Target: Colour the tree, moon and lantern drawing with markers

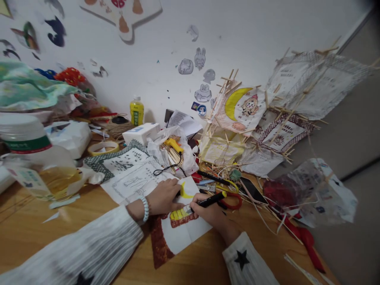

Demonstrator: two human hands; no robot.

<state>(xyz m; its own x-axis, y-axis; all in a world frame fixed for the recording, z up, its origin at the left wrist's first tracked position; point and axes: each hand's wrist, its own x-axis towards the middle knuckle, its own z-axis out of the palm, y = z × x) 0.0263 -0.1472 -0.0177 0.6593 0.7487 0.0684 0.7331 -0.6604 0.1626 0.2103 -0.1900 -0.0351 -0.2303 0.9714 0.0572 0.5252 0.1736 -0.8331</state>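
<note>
Head view: at the near edge of the counter (204, 265), two pale ribbed sleeves (97, 241) reach in, dark stars on both. Between them lies the paper (197, 229), near the middle of the near edge, with a brown patterned corner, a yellow crescent and a yellow block bordered in brown. The right hand (206, 211) is closed in a writing grip around a black marker (211, 200), its yellow end pointing up and its other end at the yellow block. The left hand (168, 194), with a coiled bracelet (145, 209) at the wrist, lies palm down on the paper, its grip released.

Toward the right edge are white strips (299, 267) and, a little farther, a red ribbon (307, 239). Beyond the right hand sit red-handled scissors (234, 202) and a phone (252, 190), with a clear bag (329, 198) by the right edge. A big jar (20, 136) stands toward the left edge. Past the left hand, printed sheets (130, 180) overlap, and a white bag (154, 148) holds sticks and a yellow glue gun (174, 145).

Farther back are a tape roll (103, 152), a white box (141, 133) and, near the far edge, a yellow bottle (137, 113). Stick frames (242, 105) carrying decorated panels rise toward the far right corner. Behind, stickers (203, 93) dot the wall (252, 31).
</note>
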